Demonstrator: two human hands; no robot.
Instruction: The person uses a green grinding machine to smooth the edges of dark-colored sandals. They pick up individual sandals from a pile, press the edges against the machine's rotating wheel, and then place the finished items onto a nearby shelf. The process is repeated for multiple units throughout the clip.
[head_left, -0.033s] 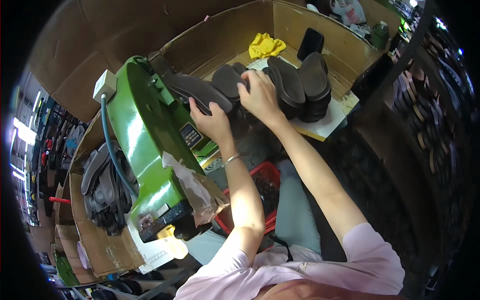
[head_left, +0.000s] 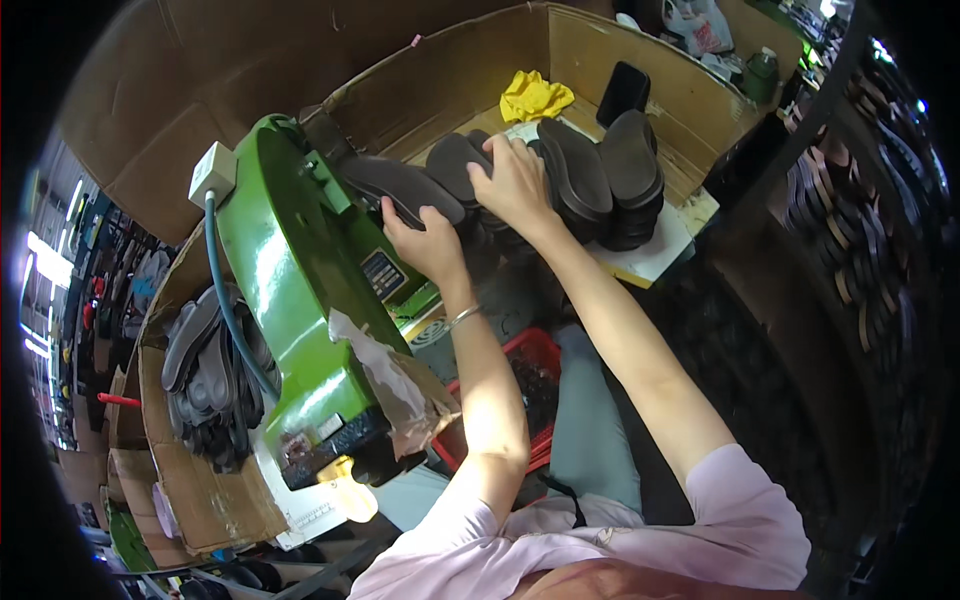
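A dark grey shoe sole [head_left: 400,186] lies slantwise with its far end beside the green machine [head_left: 280,270]. My left hand [head_left: 428,245] grips its near edge, index finger and thumb showing, the other fingers mostly hidden. My right hand [head_left: 518,185] is bent over the row of stacked soles just to the right. Its thumb and index finger rest at the edge of another grey sole [head_left: 456,163], while its remaining fingertips are out of sight behind the hand. Further right stand two stacks of soles, one topped by a curved sole [head_left: 578,170], the other by a rounder sole [head_left: 630,155].
Behind the soles rises a cardboard box wall [head_left: 440,75], with a yellow cloth [head_left: 536,97] and a black phone [head_left: 623,93] near it. A red basket [head_left: 540,350] sits below my forearms. More soles [head_left: 210,370] fill a carton at left; a blue cable [head_left: 225,310] runs along the machine.
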